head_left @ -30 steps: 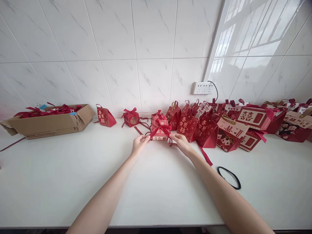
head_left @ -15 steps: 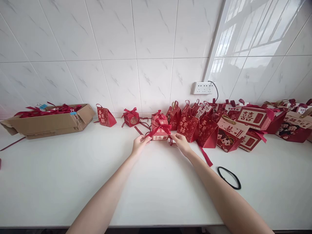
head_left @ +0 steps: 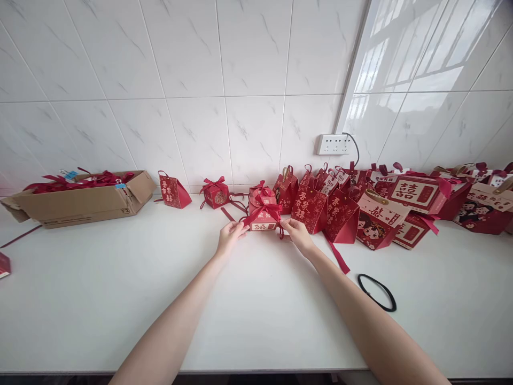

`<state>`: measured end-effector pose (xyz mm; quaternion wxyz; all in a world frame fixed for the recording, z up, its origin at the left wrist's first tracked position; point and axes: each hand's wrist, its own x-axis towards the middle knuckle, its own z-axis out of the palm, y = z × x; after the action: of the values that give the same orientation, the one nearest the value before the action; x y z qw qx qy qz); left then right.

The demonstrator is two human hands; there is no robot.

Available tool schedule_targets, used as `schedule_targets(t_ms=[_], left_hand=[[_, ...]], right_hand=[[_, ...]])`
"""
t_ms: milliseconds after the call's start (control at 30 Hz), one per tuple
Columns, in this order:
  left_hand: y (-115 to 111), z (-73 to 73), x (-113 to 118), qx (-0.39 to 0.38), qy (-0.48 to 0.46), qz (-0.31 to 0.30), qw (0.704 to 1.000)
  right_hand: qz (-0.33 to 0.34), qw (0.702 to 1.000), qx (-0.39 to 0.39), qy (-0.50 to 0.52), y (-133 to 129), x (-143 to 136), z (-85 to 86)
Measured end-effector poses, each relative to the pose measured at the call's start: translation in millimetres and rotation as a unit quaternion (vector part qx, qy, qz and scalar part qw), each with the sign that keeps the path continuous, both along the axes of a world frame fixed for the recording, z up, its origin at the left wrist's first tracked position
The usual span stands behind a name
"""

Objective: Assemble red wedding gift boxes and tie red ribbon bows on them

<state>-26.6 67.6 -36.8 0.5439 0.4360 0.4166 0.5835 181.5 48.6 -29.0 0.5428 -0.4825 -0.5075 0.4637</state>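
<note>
Containers: a cardboard box [head_left: 100, 206] stands at the left of the white table [head_left: 256, 315], its top open and a flap spread outward at its left end. It is heaped with red ribbons [head_left: 96, 183], some rising above the rim; a blue clip [head_left: 120, 186] is fixed at its front edge. Red gift boxes are closed, contents hidden: a wedge-shaped box [head_left: 175, 193] and a small box with a bow [head_left: 216, 196] stand near the wall, and a crowded group of boxes [head_left: 340, 216] fills the right side.

Hands: the left hand [head_left: 231, 237] is nearly closed, thumb and fingers pinching the left side of a red bow [head_left: 264, 212]. The right hand [head_left: 297, 233] is likewise drawn in, its fingertips pinching the bow's right side; the exact grip is too small to make out.

Item in hand: the front gift box [head_left: 263, 226] sits upright on the table between both hands, just beside the group on the right. It is red, with pale lettering and a cream panel low on its face; the bow crosses its front. A second bow shows directly above; whether it belongs to another box cannot be determined.
</note>
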Motion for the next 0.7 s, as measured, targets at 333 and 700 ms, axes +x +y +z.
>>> schedule_targets(t_ms=[333,700], left_hand=[[-1.7,1.5,-0.1,0.002,0.017,-0.005,1.0],[-1.0,1.4,-0.8,-0.004,0.014,-0.009,1.0]], right_hand=[[-0.011,1.0,0.007,-0.006,2.3,0.8,-2.3],[-0.03,0.999,0.002,-0.026,3.1,0.8,-2.2]])
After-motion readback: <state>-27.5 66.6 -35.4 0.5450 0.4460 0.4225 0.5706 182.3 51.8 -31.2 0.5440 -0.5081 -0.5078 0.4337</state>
